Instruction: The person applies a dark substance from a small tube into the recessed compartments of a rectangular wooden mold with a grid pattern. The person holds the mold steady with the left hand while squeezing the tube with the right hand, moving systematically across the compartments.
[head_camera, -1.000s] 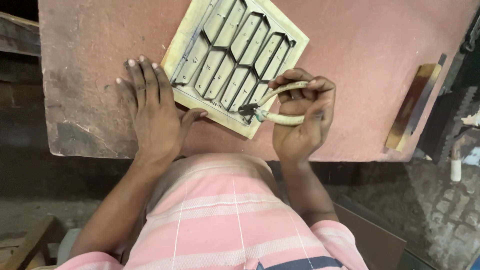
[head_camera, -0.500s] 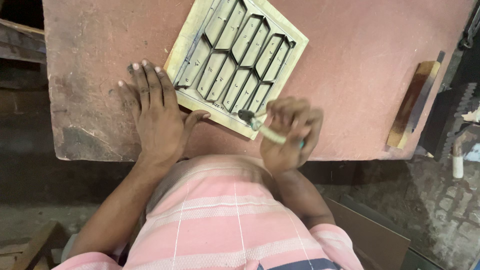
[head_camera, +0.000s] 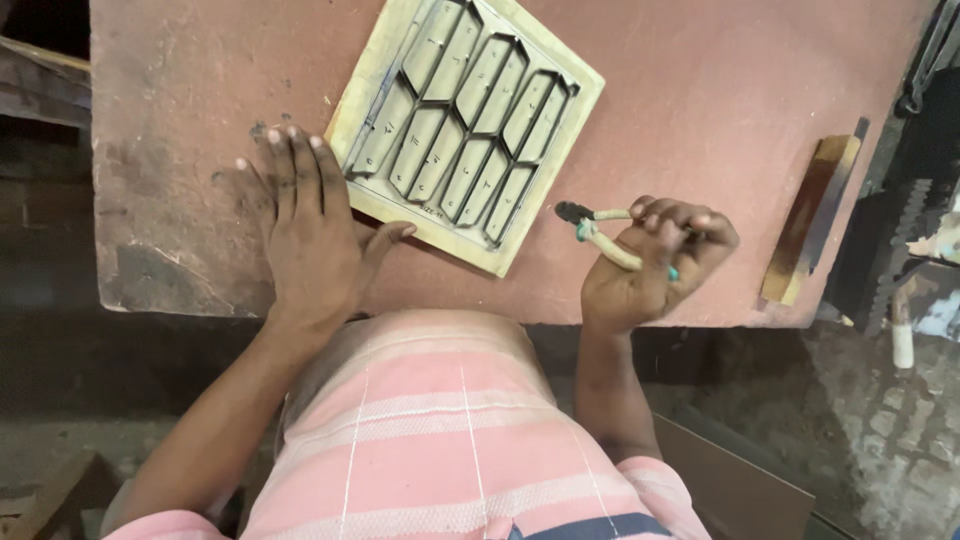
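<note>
wooden block (head_camera: 465, 125) looks stiff and heavy; our left hand (head_camera: 310, 235) lies flat, holding nothing, beside its edge. our right hand (head_camera: 655, 265) is closed around small pliers (head_camera: 600, 232).

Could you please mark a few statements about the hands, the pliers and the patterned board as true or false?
1. The right hand holds the pliers. True.
2. The pliers' tip touches the patterned board. False: it is off the board, over the reddish table.
3. The left hand lies flat beside the board. True.
4. The wooden block lies on the board. False: it lies at the table's right edge.
</note>
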